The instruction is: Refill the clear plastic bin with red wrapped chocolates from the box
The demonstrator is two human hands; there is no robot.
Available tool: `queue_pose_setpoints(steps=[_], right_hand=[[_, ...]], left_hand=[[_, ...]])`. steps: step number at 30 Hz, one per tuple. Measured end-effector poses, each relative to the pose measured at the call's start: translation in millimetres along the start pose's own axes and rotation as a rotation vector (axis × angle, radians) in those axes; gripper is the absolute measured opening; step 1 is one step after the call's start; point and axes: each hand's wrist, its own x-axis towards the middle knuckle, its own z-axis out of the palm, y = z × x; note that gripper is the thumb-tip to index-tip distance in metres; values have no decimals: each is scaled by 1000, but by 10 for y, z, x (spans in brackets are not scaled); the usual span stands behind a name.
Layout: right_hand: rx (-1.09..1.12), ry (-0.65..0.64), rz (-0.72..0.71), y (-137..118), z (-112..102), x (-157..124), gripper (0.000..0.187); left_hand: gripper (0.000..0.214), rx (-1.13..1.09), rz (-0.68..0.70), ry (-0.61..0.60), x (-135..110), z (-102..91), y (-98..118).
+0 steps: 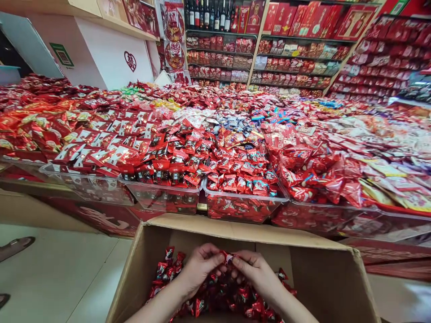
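A small red-wrapped candy (229,258) is pinched between my two hands, above an open cardboard box (323,273). My left hand (204,265) grips one end of the wrapper between thumb and fingers. At the other end, the thumb and fingers of my right hand (252,268) close on it. Under both hands, many loose red-wrapped candies (200,305) lie in the box, partly hidden by my hands and forearms.
Clear plastic bins (245,206) heaped with wrapped sweets stand just beyond the box. Shelves (222,54) with bottles and red packages rise behind. A white box (114,54) stands at the back left. Another person's foot (16,246) shows on the tiled floor (90,264) at left.
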Motion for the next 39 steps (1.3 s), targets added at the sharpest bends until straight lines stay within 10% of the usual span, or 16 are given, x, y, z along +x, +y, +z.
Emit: queue_pose_setpoints(steps=[7, 16, 24, 27, 33, 39], right_hand=[[140, -4, 99, 3, 38, 11, 28], [-305, 135, -33, 79, 5, -10, 16], [-711, -27, -172, -567, -22, -287, 7], [-669, 105, -245, -1101, -119, -267, 12], [-627, 506, -429, -2015, -466, 547, 25], [-949, 673, -338, -2147, -663, 1362, 21]], left_hand=[[16, -26, -32, 2, 1, -9, 0], [20, 79, -52, 55, 22, -51, -35], [28, -70, -85, 47, 75, -83, -122], [27, 41, -92, 16, 123, -110, -196], [12, 709, 51, -36, 91, -245, -317], [32, 858, 173, -211, 145, -588, -453]])
